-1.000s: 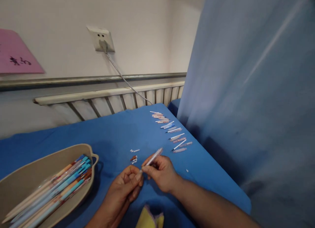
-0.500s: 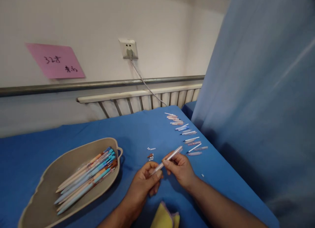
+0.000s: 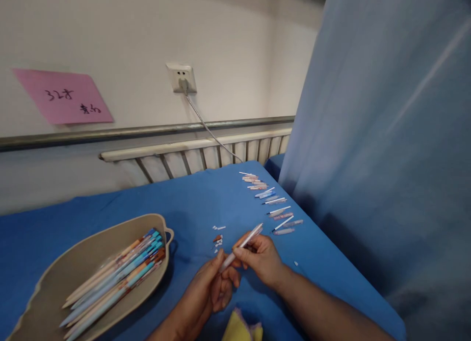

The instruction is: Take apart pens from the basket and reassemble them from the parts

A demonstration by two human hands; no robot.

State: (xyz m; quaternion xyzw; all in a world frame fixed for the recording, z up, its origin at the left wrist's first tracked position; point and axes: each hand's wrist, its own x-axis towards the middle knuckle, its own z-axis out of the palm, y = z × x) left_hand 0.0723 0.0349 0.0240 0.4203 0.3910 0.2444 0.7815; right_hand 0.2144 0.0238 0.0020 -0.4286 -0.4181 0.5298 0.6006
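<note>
A pale pinkish-white pen slants between my two hands, its upper end pointing away to the right. My right hand is closed on its middle, thumb on top. Around the lower end is my left hand, thumb raised along one side and fingers loosely curled on the other. Just beyond the hands lie small white pieces and a small brown piece on the blue cloth. Below them is a folded yellow cloth.
At left stands a beige tray with several assembled pens. Pen barrels and refills lie in rows along the right edge. One small white piece lies near my right forearm. A blue curtain hangs at right.
My left thumb has lifted from across the pen to beside its lower end. The pen has tilted a little steeper in my right hand. The whole view has shifted slightly.
</note>
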